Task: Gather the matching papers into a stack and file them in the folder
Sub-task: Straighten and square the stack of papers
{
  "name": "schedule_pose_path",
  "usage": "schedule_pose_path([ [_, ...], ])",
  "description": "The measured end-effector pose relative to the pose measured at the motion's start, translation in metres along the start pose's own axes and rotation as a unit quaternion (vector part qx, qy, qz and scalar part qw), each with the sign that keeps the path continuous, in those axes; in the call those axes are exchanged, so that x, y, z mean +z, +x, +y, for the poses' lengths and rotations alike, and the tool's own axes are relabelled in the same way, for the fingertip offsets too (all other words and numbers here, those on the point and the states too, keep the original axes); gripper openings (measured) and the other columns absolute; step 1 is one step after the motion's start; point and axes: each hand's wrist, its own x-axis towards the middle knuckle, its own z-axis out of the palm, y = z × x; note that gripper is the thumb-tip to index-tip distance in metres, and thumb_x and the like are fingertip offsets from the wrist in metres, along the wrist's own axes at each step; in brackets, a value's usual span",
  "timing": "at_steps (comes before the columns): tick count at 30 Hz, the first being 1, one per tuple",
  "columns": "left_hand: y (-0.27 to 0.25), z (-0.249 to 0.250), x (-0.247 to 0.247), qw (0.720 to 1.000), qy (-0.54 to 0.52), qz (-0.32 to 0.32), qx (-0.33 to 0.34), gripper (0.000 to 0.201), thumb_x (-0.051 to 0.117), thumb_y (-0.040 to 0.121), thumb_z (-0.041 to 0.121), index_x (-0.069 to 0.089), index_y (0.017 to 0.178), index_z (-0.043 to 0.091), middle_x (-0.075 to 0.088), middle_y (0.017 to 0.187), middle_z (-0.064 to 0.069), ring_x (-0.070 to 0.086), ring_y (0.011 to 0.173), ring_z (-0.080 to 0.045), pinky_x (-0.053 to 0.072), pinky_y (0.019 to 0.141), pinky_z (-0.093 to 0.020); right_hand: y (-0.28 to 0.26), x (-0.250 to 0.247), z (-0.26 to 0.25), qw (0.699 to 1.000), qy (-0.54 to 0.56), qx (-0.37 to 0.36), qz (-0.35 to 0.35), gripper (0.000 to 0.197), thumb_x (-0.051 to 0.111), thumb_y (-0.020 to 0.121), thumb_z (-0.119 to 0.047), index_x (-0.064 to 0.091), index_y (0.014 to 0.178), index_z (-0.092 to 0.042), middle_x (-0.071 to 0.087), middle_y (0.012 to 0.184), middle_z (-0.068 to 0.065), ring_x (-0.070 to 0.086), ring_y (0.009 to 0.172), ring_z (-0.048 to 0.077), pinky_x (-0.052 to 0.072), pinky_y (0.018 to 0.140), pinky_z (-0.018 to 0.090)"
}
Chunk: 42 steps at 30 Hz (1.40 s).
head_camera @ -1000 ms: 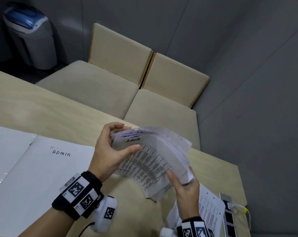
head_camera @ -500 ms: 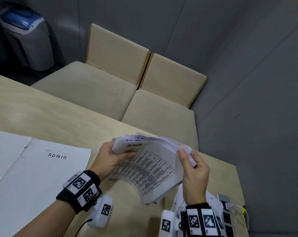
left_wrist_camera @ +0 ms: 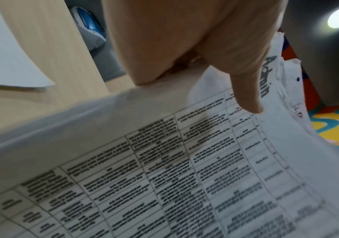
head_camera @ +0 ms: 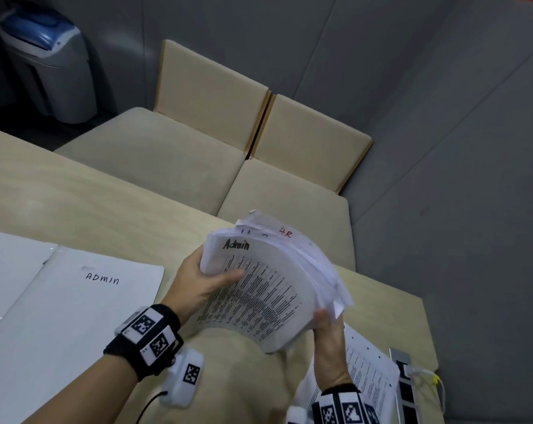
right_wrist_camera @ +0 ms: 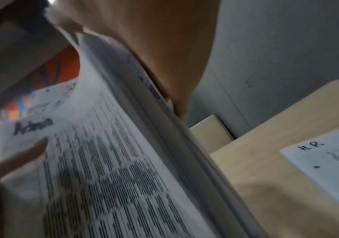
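Note:
A thick stack of printed papers (head_camera: 268,289) is held above the table by both hands, bowed upward in the middle. Its top sheet carries a table of text and the handwritten word "Admin" (left_wrist_camera: 266,75); a sheet behind shows red "HR". My left hand (head_camera: 204,276) grips the stack's upper left corner, thumb (left_wrist_camera: 245,96) on the top sheet. My right hand (head_camera: 327,322) pinches the lower right edge (right_wrist_camera: 164,90). The open white folder (head_camera: 75,316), marked "ADMIN", lies flat on the table at left.
A loose sheet marked "H.R" (right_wrist_camera: 327,161) lies on the table under my right wrist (head_camera: 372,371). A power strip (head_camera: 405,390) with a cable sits at the table's right edge. Two beige seats (head_camera: 198,154) and a grey bin (head_camera: 48,62) stand beyond the table.
My right hand slid from the stack's upper right corner down to its lower right edge. The stack rose slightly and bowed more; the left hand kept its grip.

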Motion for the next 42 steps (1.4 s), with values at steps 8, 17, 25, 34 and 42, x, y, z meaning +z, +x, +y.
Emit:
schedule_pose_path([
  [8, -0.011, -0.008, 0.018, 0.996, -0.001, 0.075, 0.048, 0.04, 0.088, 0.067, 0.009, 0.068, 0.101, 0.009, 0.077, 0.09, -0.008, 0.075, 0.082, -0.018, 0.063, 0.068, -0.031, -0.009, 0.012, 0.001, 0.991, -0.064, -0.01, 0.116, 0.047, 0.079, 0.08, -0.017, 0.063, 0.122, -0.004, 0.078, 0.089, 0.007, 0.075, 0.079, 0.012, 0.058, 0.061, 0.018],
  [17, -0.026, -0.033, 0.039, 0.982, 0.184, 0.041, 0.03, 0.031, 0.066, 0.089, 0.035, 0.057, 0.107, 0.011, 0.072, 0.096, -0.002, 0.071, 0.085, -0.021, 0.062, 0.072, -0.046, -0.022, -0.018, 0.016, 0.984, -0.106, 0.053, 0.134, 0.012, 0.065, 0.093, -0.017, 0.069, 0.103, -0.022, 0.076, 0.096, -0.007, 0.072, 0.08, -0.002, 0.055, 0.07, 0.014],
  [25, -0.044, -0.099, 0.118, 0.924, 0.355, -0.113, -0.092, 0.032, 0.055, 0.095, 0.012, 0.05, 0.127, 0.007, 0.064, 0.107, -0.007, 0.065, 0.085, -0.023, 0.052, 0.06, -0.023, -0.037, -0.125, 0.057, 0.946, -0.17, 0.233, 0.15, 0.02, 0.056, 0.097, -0.01, 0.061, 0.116, -0.015, 0.066, 0.097, 0.0, 0.061, 0.096, 0.027, 0.046, 0.092, 0.035],
  [34, -0.057, -0.163, 0.2, 0.87, 0.465, -0.154, -0.064, 0.047, 0.064, 0.088, 0.029, 0.052, 0.131, 0.015, 0.058, 0.117, -0.01, 0.056, 0.092, -0.023, 0.05, 0.081, -0.03, -0.05, -0.215, 0.107, 0.904, -0.199, 0.315, 0.21, 0.052, 0.071, 0.086, -0.028, 0.059, 0.135, -0.014, 0.065, 0.114, 0.011, 0.06, 0.102, 0.032, 0.049, 0.102, 0.048],
  [42, -0.062, -0.184, 0.223, 0.846, 0.461, -0.134, -0.231, 0.046, 0.069, 0.081, 0.015, 0.048, 0.12, 0.004, 0.058, 0.104, -0.009, 0.061, 0.088, -0.027, 0.053, 0.072, -0.03, -0.036, -0.253, 0.142, 0.903, -0.08, 0.38, 0.186, 0.067, 0.084, 0.072, -0.019, 0.058, 0.132, -0.001, 0.067, 0.124, 0.019, 0.064, 0.109, 0.038, 0.05, 0.101, 0.053],
])
